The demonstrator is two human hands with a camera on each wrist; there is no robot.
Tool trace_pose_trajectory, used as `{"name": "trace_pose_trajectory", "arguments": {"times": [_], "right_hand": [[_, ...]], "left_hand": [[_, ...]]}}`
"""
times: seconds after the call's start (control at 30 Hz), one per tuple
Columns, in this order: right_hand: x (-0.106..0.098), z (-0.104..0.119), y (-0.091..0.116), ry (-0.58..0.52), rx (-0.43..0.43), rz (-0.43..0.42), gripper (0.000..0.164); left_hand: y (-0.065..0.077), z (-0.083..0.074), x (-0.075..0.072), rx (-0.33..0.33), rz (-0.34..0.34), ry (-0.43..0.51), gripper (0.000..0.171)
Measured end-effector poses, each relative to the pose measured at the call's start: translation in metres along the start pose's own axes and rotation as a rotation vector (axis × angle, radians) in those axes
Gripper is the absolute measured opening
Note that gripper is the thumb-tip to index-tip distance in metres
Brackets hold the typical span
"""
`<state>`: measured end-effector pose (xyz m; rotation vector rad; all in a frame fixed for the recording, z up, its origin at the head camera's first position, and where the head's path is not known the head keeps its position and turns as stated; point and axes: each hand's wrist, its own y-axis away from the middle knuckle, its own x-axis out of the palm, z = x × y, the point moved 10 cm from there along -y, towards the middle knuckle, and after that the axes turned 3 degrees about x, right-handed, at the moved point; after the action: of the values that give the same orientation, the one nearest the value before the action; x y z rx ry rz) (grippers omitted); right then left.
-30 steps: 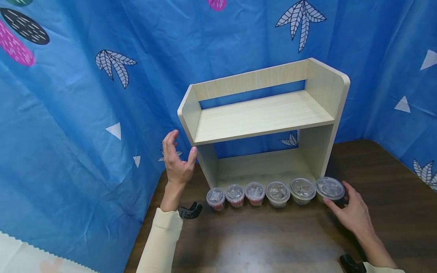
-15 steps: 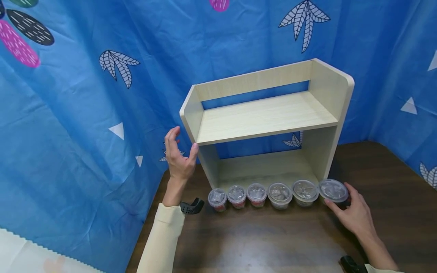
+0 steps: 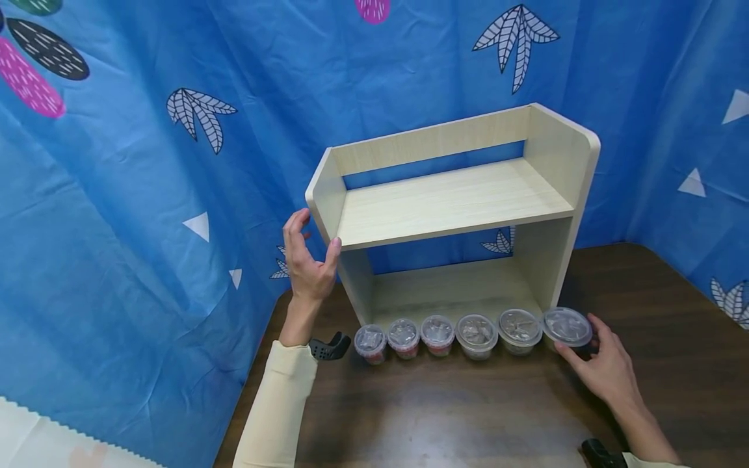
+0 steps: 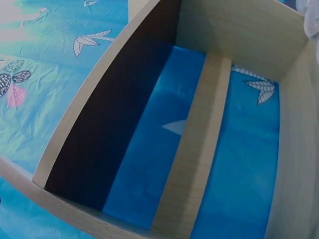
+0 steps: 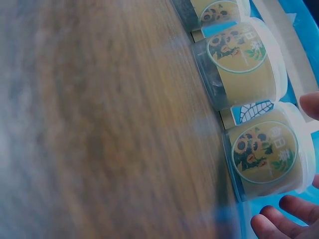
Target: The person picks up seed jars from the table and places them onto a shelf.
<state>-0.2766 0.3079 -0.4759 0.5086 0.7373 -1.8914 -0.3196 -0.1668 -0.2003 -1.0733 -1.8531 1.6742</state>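
- The left hand [image 3: 310, 270] is being raised slightly beside the shelf [image 3: 456, 201]; the row of lidded tubs [image 3: 437, 333] in front is being left standing on the worktop [image 3: 439, 416], so the arrangement is seemingly being kept.
- Its fingers [image 3: 295, 242] are being held loosely apart; nothing is being gripped.
- The rightmost tub [image 3: 566, 325] is being framed by the right hand [image 3: 610, 365], fingers curved; whether gripped cannot be told.

We look at a pale wooden shelf [image 4: 296, 164] lying aslant, its inner face dark toward the left, with a slat [image 4: 194, 144] running between two gaps. Through these we see blue cloth [image 4: 239, 159] printed with leaves [image 4: 262, 90] and a white triangle [image 4: 174, 127].
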Motion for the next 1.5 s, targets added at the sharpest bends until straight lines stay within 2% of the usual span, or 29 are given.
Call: {"name": "trace_pose_trajectory", "arguments": {"times": [0.37, 0.77, 0.97, 1.27, 1.5], "right_hand": [[0.003, 0.001, -0.001, 0.013, 0.014, 0.028, 0.088], [0.001, 0.000, -0.001, 0.011, 0.002, 0.016, 0.088], [0.001, -0.001, -0.001, 0.017, 0.012, 0.027, 0.089], [0.003, 0.001, 0.001, 0.018, 0.005, 0.019, 0.088], [0.001, 0.002, 0.000, 0.019, 0.007, 0.019, 0.088]], "left_hand": [[-0.008, -0.001, 0.003, 0.027, -0.010, 0.007, 0.063], [-0.018, 0.004, 0.011, 0.025, -0.005, 0.011, 0.065], [-0.022, 0.005, 0.011, 0.029, -0.014, 0.026, 0.067], [-0.025, 0.007, 0.011, 0.030, 0.000, -0.015, 0.065], [-0.032, 0.011, 0.012, 0.055, -0.007, 0.015, 0.064]]}}
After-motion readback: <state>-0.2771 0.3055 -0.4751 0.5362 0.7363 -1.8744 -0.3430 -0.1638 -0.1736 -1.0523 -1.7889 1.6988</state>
